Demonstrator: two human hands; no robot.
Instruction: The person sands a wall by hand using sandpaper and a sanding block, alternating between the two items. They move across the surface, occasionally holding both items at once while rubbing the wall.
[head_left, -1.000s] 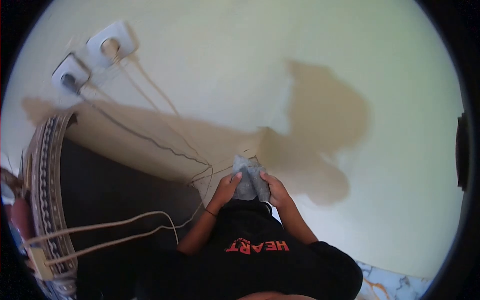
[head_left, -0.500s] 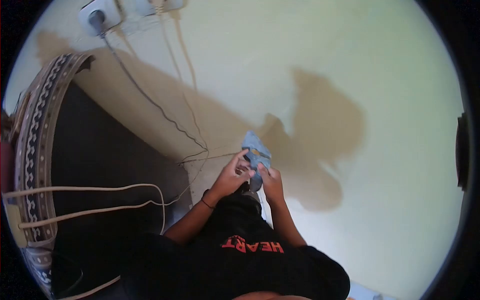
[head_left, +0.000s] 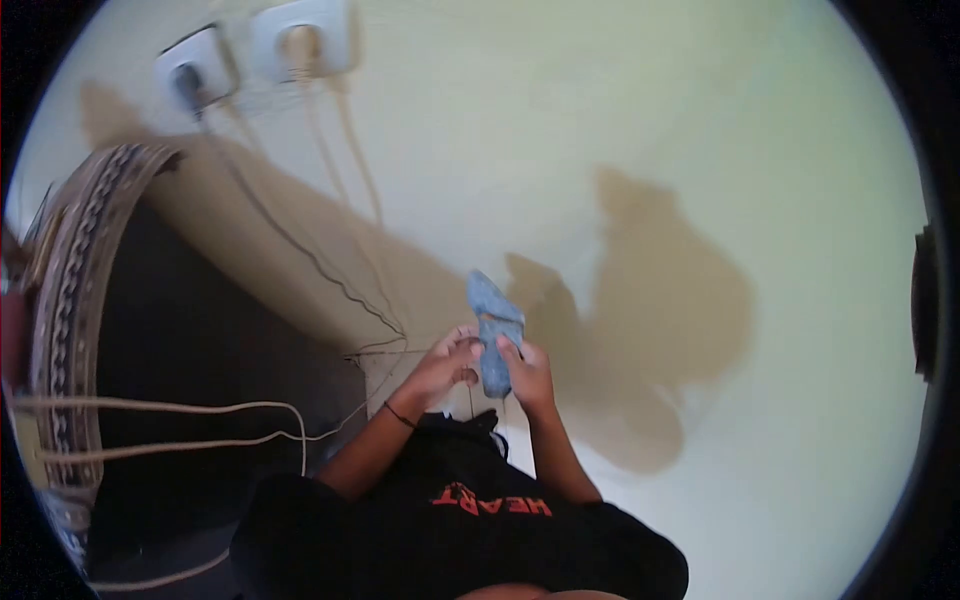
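Observation:
A long, narrow blue-grey piece (head_left: 496, 352), which looks like folded cloth, points up and away in front of my body. An orange-brown strip shows in a gap across its middle, below the pointed upper part. My right hand (head_left: 528, 372) is closed on its lower right side, thumb lying over the front. My left hand (head_left: 444, 367) is beside its left edge, fingers bent and apart, fingertips close to the edge. A dark band circles the left wrist.
Two wall sockets (head_left: 302, 40) with plugs are at upper left, their cords running down the wall. A dark panel with a patterned trim (head_left: 85, 240) stands at left. Pale cables (head_left: 200, 405) cross before it. The pale wall (head_left: 820, 250) carries shadows.
The blue-grey piece has turned more upright and shifted slightly left, its lower part showing more fully. My left hand has drawn back from its front to its left edge. The view has tilted up slightly.

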